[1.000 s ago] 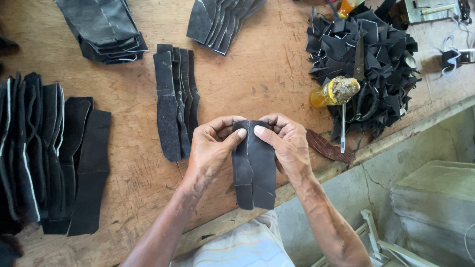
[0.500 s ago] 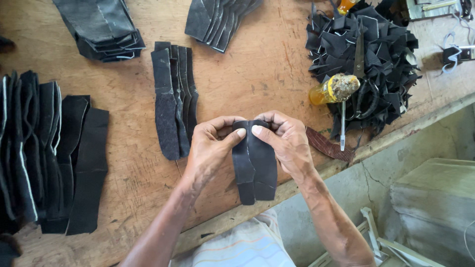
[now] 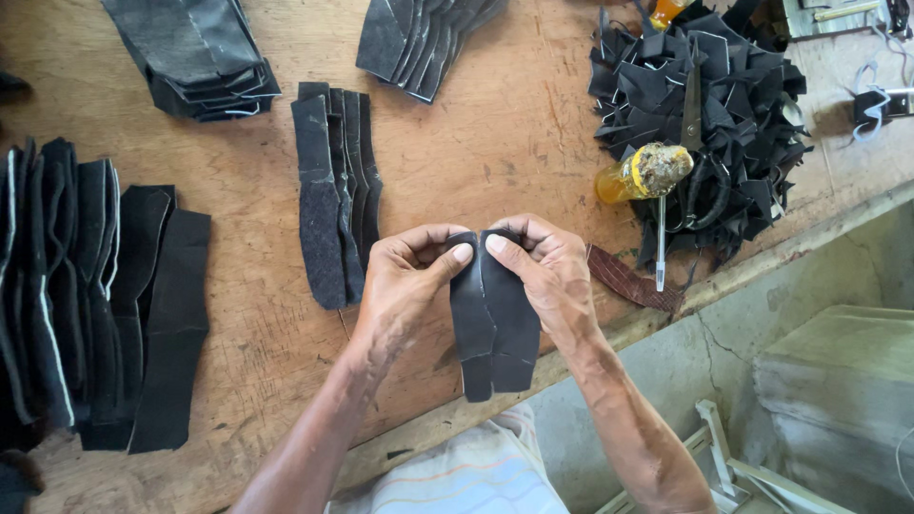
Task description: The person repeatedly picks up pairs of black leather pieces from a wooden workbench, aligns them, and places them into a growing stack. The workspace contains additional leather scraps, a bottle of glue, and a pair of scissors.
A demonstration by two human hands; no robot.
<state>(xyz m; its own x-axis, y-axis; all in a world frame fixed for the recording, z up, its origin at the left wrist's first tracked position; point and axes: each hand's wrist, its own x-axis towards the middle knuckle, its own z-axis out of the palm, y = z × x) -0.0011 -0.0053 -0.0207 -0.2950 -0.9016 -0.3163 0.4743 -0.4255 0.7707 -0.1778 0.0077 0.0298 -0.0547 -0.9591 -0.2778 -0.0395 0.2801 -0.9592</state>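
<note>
**Two black pieces held edge to edge over the bench**

Head view: left hand and right hand each pinch the top of a pair of black leather pieces, thumbs pressed side by side at the upper edge. The pieces hang upright between the hands, above the near edge of the wooden bench, long edges meeting down the middle. The step in hand looks like aligning and pressing the seam; the next move likely calls for working the thumbs down the join, keeping the edges flush.

A stack of cut strips lies just beyond the left hand; a yellow glue bottle rests by the scrap heap.

Against half a second ago: grip and pieces are unchanged; the frame is barely shifted.
</note>
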